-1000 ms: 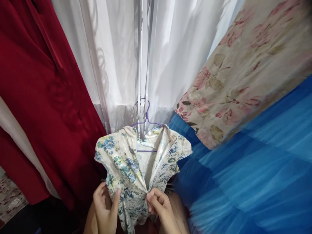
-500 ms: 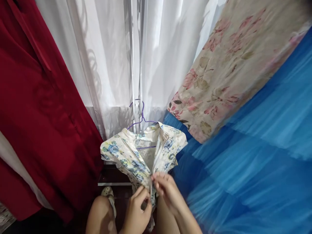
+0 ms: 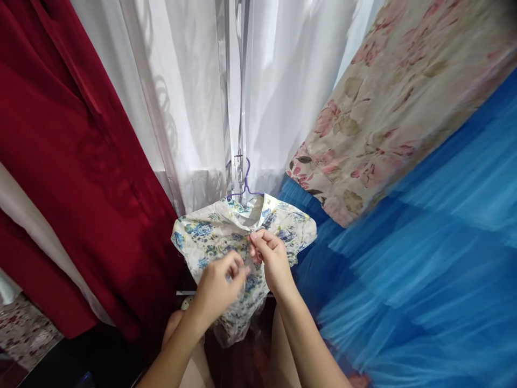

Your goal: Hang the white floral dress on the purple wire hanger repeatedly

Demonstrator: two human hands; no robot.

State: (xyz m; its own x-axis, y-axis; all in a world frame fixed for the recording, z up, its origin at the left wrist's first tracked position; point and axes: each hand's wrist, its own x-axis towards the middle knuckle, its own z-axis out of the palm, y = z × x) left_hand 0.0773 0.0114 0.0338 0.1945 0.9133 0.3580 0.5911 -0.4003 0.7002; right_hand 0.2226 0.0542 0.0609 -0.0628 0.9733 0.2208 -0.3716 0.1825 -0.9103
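Note:
A white dress with blue flowers hangs on a purple hanger. Its front opening is drawn together up to the collar. My right hand is closed in a pinch at the base of the neckline, on what looks like the zipper pull; the fingers cover most of it. Lower and to the left, my left hand hovers in front of the dress with curled fingers. Motion smears its fingertips, so I cannot tell whether they touch the fabric.
White curtains and pale upright poles stand behind the hanger. Red cloth drapes down the left. On the right hang a beige cloth with pink flowers and a layered blue tulle skirt. My bent legs are below.
The dress opening was spread in a V and is now closed to the collar. My right hand moved up to the neckline; my left hand rose from the lower front.

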